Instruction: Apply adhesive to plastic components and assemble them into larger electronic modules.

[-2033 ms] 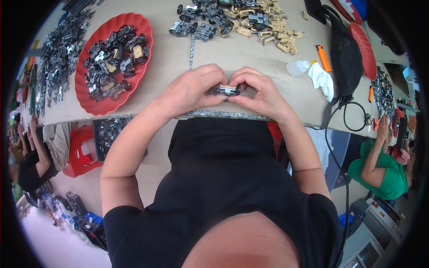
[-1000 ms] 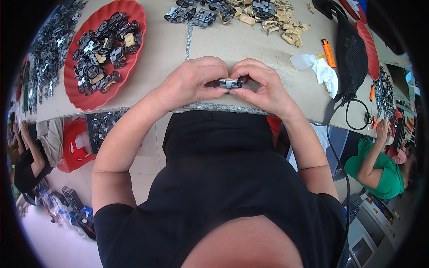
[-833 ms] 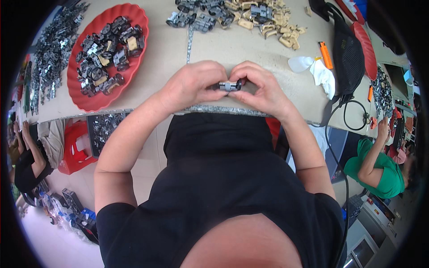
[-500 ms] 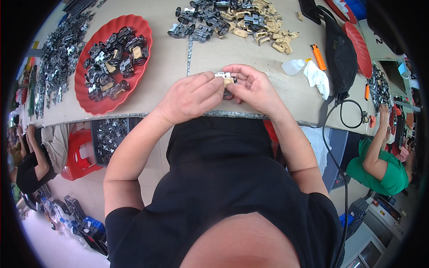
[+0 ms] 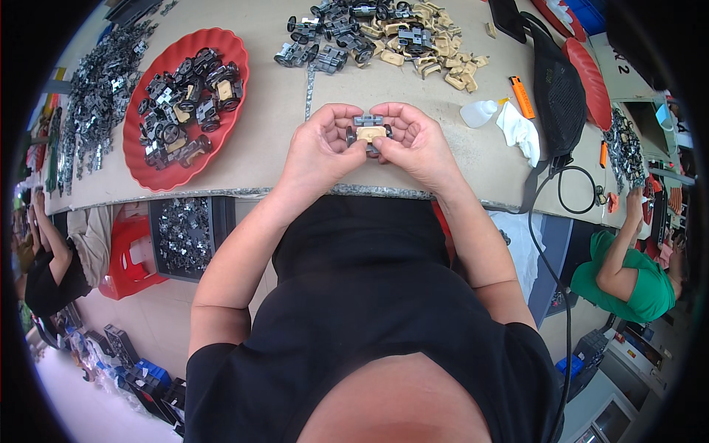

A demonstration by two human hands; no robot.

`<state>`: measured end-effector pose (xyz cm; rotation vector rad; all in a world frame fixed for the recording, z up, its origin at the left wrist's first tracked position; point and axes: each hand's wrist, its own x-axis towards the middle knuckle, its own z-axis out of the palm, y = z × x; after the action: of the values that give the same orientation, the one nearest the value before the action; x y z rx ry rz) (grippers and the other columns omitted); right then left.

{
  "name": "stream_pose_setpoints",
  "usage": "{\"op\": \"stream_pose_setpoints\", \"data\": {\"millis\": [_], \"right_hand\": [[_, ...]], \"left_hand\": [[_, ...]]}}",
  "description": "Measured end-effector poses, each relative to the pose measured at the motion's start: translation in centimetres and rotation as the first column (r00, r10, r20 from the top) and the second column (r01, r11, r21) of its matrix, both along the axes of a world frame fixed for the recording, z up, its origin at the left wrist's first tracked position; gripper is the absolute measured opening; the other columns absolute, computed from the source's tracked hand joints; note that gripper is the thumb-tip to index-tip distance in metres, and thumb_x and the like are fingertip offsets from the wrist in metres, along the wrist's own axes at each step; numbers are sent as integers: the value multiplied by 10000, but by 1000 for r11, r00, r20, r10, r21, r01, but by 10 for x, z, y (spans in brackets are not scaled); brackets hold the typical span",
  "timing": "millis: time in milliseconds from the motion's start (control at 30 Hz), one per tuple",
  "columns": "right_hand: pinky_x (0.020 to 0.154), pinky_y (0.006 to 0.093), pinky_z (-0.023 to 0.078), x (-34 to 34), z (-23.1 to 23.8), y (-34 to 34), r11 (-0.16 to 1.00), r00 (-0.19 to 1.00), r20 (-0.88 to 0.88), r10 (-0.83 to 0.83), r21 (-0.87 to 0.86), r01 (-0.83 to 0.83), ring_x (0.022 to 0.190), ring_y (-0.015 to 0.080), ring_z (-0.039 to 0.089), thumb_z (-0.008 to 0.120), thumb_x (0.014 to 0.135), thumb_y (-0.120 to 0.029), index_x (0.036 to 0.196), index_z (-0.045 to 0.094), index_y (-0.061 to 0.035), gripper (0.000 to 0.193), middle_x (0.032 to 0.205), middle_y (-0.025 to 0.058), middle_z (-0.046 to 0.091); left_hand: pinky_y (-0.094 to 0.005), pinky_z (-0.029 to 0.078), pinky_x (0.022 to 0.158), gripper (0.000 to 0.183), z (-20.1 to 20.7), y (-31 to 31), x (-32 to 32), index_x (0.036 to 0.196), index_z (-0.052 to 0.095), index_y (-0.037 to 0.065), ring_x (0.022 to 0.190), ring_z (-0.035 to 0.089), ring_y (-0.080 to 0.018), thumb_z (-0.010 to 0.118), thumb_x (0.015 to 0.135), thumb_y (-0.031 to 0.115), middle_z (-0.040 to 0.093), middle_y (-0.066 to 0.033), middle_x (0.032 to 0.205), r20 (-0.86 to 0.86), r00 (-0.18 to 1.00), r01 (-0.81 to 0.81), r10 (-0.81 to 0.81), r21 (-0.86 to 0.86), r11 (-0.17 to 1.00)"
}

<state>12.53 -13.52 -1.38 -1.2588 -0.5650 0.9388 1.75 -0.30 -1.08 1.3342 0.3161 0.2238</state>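
Above the table [image 5: 269, 125], fingers [image 5: 336, 112] grasping wheeled part [image 5: 371, 134], red dish [image 5: 156, 177] left, bottle [image 5: 478, 114] right

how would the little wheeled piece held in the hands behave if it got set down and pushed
The wheeled piece would probably roll if set upright, given the dark wheels at its sides. It is likely light, being small beside the left hand and right hand. It looks stiff rather than floppy, with no visible sag.

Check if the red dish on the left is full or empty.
Partly full: dark wheeled pieces and tan parts lie heaped inside the red dish, edges bare.
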Motion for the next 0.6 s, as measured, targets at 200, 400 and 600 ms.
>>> {"op": "stream_pose_setpoints", "data": {"millis": [200, 400, 600], "right_hand": [[761, 219, 493, -3, -3, 1, 1000, 1000, 7, -15, 10, 15, 871, 95, 590, 591, 768, 35, 1135, 464, 39, 388, 985, 86, 597], [790, 216, 479, -4, -5, 1, 999, 1000, 17, -25, 26, 24, 893, 105, 590, 589, 757, 37, 1123, 455, 47, 390, 1010, 98, 582], [759, 217, 487, -7, -5, 5, 996, 995, 64, -72, 60, 68, 867, 104, 593, 568, 751, 35, 1103, 465, 31, 366, 1008, 95, 565]], "left_hand": [[-197, 489, 728, 368, -5, -1, -2, 1123, 458, -44, 867, 564, -78, 585, 779, -76, 555, -56, 962, 16, 1000, -21, 21, -18, 1000], [-200, 475, 772, 389, -3, -2, -2, 1133, 454, -46, 885, 557, -84, 563, 764, -107, 543, -61, 979, 1, 999, -33, 33, 23, 999], [-235, 450, 840, 406, -13, -9, -4, 1139, 455, -20, 941, 532, -106, 549, 756, -118, 506, -70, 1021, 150, 984, -132, 98, 238, 962]]}}
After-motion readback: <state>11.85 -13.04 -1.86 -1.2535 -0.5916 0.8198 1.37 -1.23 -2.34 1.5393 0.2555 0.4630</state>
